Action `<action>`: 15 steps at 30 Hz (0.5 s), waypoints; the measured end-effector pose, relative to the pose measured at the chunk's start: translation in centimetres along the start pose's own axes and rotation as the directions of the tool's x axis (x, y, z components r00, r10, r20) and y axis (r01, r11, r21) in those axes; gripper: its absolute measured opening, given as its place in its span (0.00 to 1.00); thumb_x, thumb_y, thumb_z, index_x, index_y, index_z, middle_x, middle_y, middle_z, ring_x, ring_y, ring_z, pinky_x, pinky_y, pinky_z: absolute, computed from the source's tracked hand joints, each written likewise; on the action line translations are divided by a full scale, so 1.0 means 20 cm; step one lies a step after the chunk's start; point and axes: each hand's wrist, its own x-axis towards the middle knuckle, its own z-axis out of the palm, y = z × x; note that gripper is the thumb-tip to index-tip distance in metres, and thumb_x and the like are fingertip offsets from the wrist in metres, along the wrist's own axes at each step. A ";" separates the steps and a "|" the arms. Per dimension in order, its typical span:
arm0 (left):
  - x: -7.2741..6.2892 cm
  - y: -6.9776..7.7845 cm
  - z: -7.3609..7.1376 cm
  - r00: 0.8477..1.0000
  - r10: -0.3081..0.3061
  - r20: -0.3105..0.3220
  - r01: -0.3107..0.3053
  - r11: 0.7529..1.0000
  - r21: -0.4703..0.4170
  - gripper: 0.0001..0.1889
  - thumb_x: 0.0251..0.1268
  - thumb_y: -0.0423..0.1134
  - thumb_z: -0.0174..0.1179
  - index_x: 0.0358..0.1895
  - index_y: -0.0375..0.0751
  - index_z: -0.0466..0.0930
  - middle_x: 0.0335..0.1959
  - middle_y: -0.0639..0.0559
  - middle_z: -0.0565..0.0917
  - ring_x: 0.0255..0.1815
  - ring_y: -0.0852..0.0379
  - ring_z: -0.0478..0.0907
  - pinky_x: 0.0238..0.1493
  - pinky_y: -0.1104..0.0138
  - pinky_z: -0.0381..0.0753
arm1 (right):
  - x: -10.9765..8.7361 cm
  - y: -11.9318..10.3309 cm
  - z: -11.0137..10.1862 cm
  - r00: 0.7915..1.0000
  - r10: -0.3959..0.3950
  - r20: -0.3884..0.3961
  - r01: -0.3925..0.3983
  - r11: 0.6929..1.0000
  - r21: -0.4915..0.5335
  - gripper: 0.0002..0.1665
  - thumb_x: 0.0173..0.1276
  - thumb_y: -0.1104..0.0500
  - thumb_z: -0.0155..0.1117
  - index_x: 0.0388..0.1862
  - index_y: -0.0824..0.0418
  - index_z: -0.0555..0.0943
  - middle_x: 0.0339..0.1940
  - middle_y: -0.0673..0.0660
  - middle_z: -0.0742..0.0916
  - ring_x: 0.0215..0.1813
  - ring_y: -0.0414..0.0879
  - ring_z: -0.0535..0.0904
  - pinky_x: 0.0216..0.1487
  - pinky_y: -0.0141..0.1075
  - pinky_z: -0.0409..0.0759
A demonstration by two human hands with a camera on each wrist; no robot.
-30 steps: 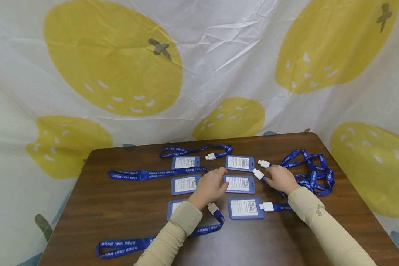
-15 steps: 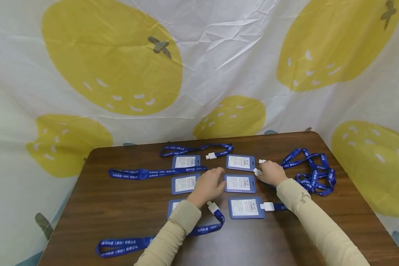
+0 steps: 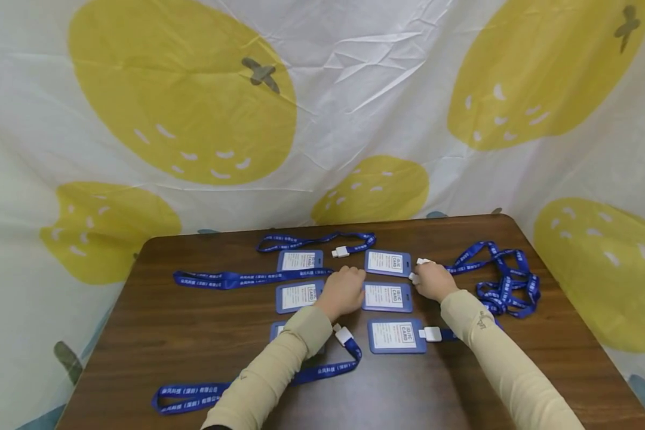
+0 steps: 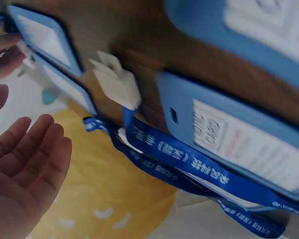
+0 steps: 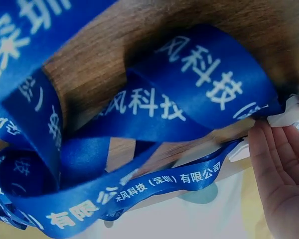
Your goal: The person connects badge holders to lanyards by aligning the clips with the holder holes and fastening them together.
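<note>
My left hand point(image 3: 344, 292) hovers between the two columns of blue ID card holders, its fingertips by the left end of the middle right holder point(image 3: 386, 297). In the left wrist view its loosely bent fingers point(image 4: 40, 149) hold nothing, and a white lanyard clip point(image 4: 117, 82) lies on the table near them. My right hand point(image 3: 434, 282) is at the slotted end of that holder. Between thumb and fingers it pinches the white clip point(image 5: 286, 112) of a blue lanyard point(image 5: 204, 74), whose strap trails to the right.
Another card holder point(image 3: 388, 263) lies above, beside a second white clip point(image 3: 423, 261). The lower right holder point(image 3: 396, 335) has a clip point(image 3: 432, 334) at its end. Tangled lanyards point(image 3: 510, 283) lie right; several holders and straps point(image 3: 193, 397) lie left. A lemon-print cloth point(image 3: 247, 209) hangs behind the table.
My right hand has moved left with the lanyard clip, up to the middle right card holder. The left hand has shifted slightly, turning its fingers down toward that holder's near end.
</note>
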 end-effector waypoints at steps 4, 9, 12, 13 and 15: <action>0.04 -0.01 0.02 1.000 -0.009 0.027 0.009 1.000 0.007 0.10 0.55 0.39 0.57 0.38 0.36 0.76 0.35 0.46 0.78 0.37 0.50 0.75 0.35 0.62 0.78 | -0.02 0.01 -0.01 1.000 0.000 0.006 0.000 0.999 0.036 0.03 0.49 0.67 0.64 0.23 0.65 0.78 0.23 0.60 0.81 0.26 0.55 0.78 0.30 0.49 0.76; 0.07 -0.04 0.04 0.997 0.011 0.070 -0.008 0.999 -0.040 0.10 0.56 0.38 0.56 0.38 0.34 0.77 0.35 0.44 0.77 0.39 0.49 0.74 0.38 0.61 0.78 | -0.03 0.03 -0.01 1.000 -0.023 -0.014 0.023 0.997 0.067 0.05 0.50 0.67 0.65 0.26 0.67 0.78 0.24 0.60 0.82 0.28 0.56 0.78 0.31 0.48 0.77; 0.09 -0.05 0.05 0.993 0.041 0.107 -0.035 0.998 -0.061 0.13 0.56 0.40 0.58 0.39 0.33 0.77 0.36 0.44 0.75 0.39 0.49 0.74 0.42 0.61 0.77 | -0.03 0.04 -0.02 0.999 -0.051 -0.011 0.052 0.995 0.081 0.05 0.51 0.67 0.65 0.26 0.66 0.77 0.24 0.59 0.81 0.28 0.54 0.78 0.32 0.48 0.76; 0.09 -0.05 0.05 0.991 0.053 0.124 -0.045 0.997 -0.064 0.15 0.56 0.41 0.59 0.41 0.32 0.77 0.37 0.44 0.75 0.40 0.49 0.74 0.43 0.61 0.76 | -0.04 0.04 -0.02 0.998 -0.064 -0.011 0.065 0.994 0.084 0.05 0.51 0.67 0.65 0.27 0.66 0.78 0.25 0.59 0.81 0.28 0.54 0.78 0.32 0.47 0.76; 0.10 -0.04 0.06 0.983 0.069 0.168 -0.059 0.996 -0.065 0.21 0.54 0.46 0.61 0.44 0.31 0.76 0.39 0.44 0.74 0.41 0.50 0.74 0.46 0.62 0.75 | -0.05 0.05 -0.02 0.995 -0.099 -0.017 0.100 0.991 0.084 0.05 0.50 0.68 0.65 0.27 0.66 0.78 0.25 0.58 0.81 0.28 0.53 0.77 0.33 0.47 0.76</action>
